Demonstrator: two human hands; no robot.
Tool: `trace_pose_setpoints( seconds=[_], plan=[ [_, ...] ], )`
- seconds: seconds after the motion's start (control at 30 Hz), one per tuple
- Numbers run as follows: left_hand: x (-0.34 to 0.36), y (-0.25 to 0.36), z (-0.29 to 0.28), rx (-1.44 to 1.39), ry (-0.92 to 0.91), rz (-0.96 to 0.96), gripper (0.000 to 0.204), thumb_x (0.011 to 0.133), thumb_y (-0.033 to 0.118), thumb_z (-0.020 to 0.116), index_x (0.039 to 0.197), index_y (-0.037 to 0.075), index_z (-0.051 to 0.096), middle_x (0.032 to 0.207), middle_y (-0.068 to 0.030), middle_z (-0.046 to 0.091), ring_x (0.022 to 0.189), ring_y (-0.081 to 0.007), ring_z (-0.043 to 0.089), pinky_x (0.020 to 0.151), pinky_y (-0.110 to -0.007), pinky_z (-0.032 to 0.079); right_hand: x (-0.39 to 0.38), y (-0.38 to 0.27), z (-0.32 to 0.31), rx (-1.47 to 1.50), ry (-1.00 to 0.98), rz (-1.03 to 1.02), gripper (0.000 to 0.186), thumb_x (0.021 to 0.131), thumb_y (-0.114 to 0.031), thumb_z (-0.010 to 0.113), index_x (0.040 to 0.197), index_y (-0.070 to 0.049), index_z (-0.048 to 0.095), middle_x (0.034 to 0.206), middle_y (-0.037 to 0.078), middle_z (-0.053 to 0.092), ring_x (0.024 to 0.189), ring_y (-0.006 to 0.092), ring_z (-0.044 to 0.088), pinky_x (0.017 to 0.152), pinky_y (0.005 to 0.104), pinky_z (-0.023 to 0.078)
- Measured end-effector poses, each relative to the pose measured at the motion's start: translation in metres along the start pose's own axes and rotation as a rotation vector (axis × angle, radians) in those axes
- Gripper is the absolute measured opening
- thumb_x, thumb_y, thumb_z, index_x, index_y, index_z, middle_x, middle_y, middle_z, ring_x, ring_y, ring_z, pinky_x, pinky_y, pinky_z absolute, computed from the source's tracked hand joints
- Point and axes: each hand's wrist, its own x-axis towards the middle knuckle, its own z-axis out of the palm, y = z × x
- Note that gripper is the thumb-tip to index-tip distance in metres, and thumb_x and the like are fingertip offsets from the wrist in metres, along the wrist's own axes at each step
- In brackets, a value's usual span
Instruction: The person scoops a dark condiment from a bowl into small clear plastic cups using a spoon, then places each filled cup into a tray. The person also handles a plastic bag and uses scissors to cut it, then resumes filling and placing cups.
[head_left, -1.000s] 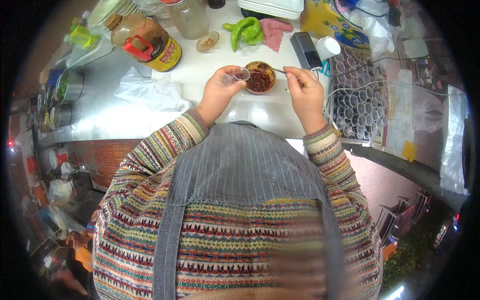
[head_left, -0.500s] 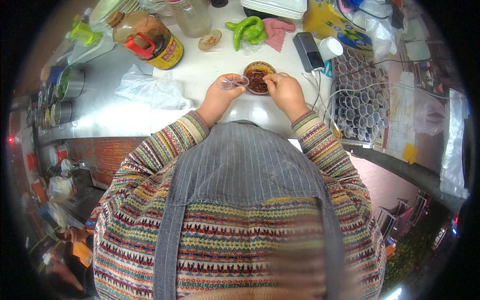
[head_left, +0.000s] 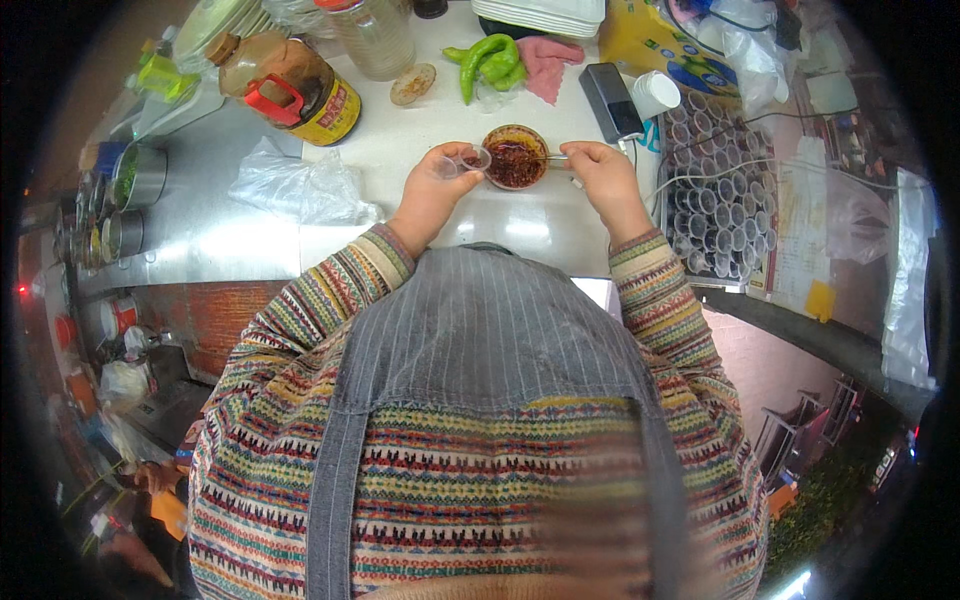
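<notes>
2 hands met over the bowl of chili paste (head_left: pixel 516 158) on the white counter (head_left: pixel 520 225), and that was the change worth noting. A second earlier the right hand (head_left: pixel 603 170) had been drawn back toward the person's right with the spoon (head_left: pixel 545 156) clear of the bowl; half a second earlier it had swung in over the rim. At this moment the spoon lay across the bowl, its working end sunk in the red paste and its handle pinched in the right fingers. I judged that a scoop was being taken for the little cup.

The spoon's long axis ran nearly level across the counter, left to right, with the bowl end pointing toward the person's left, at the small clear cup (head_left: pixel 470 160). That cup sat just beside the bowl's left rim, almost touching it, gripped by the left hand (head_left: pixel 433 187) between thumb and fingers, mouth upward and slightly tipped toward the bowl.

Farther out lay 2 or 3 green peppers (head_left: pixel 485 62), a dark phone (head_left: pixel 610 100) to the right, a rack of many small cups (head_left: pixel 712 190), a crumpled plastic bag (head_left: pixel 300 188) to the left, and a big brown sauce bottle (head_left: pixel 290 85) on its side.
</notes>
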Motion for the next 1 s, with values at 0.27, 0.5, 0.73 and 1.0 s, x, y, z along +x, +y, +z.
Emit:
trace_pose_setpoints(
  seconds=[0.27,0.5,0.73,1.0],
  plan=[
    [0.0,0.018,0.011,-0.076,-0.109,0.063,0.037,0.08,0.0,0.063,0.114,-0.002,0.048,0.109,-0.0087,0.058,0.102,-0.0157,0.055,0.091,-0.027,0.044,-0.035,-0.042,0.005,0.022,0.088,-0.309,0.016,0.084,-0.012,0.059,0.095,-0.004,0.067,0.081,0.004,0.063,0.063,0.0083,0.053,0.059,0.0211,0.043],
    [-0.004,0.022,0.011,-0.11,-0.123,0.031,0.04,0.08,0.002,0.064,0.116,-0.002,0.047,0.111,-0.0091,0.057,0.103,-0.0157,0.055,0.091,-0.027,0.044,-0.045,-0.045,0.012,-0.184,0.165,-0.628,0.013,0.079,-0.007,0.063,0.091,-0.006,0.068,0.084,0.008,0.063,0.075,0.0173,0.061,0.065,0.0251,0.048],
    [-0.003,0.018,0.01,-0.228,-0.186,0.101,0.038,0.081,0.0,0.062,0.116,0.001,0.047,0.114,-0.0094,0.055,0.107,-0.0164,0.052,0.094,-0.029,0.042,-0.037,-0.025,0.0,0.2,0.134,-0.329,0.017,0.088,-0.013,0.058,0.098,-0.003,0.066,0.087,0.002,0.064,0.077,0.006,0.054,0.068,0.0204,0.043],
    [-0.006,0.029,0.004,-0.352,-0.237,0.126,0.041,0.081,-0.002,0.059,0.119,0.001,0.044,0.117,-0.0101,0.052,0.108,-0.018,0.05,0.096,-0.032,0.04,-0.024,-0.007,0.016,-0.39,0.097,-0.394,0.023,0.079,-0.014,0.064,0.1,-0.005,0.065,0.098,0.01,0.06,0.081,0.0217,0.059,0.072,0.0296,0.049]
  ],
)
